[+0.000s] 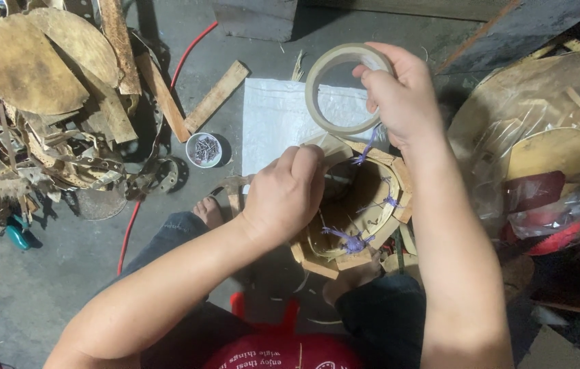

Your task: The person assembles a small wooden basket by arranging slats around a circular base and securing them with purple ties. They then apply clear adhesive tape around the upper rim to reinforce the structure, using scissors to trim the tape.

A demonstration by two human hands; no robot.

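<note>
Right hand (pixel 402 96) lifts tape roll (pixel 344 89), fingers pinched on its rim, above bundle of wooden strips (pixel 361 212) resting on the lap. Left hand (pixel 286 191) fingers curl closed on the bundle's edge, steadying it.

Your right hand (pixel 399 96) grips a beige, translucent tape roll (pixel 342 89). Under your left hand (pixel 283 195) sits a tan wooden hoop bundle (pixel 361 205) tied with purple string (pixel 351 240). A white woven sack (pixel 276 119) lies on the grey concrete floor (pixel 64 273), crossed by a red cable (pixel 129 232). The small cup (pixel 204 149) is white, with dull grey nails. Your trousers (pixel 167 239) are dark blue denim.
</note>
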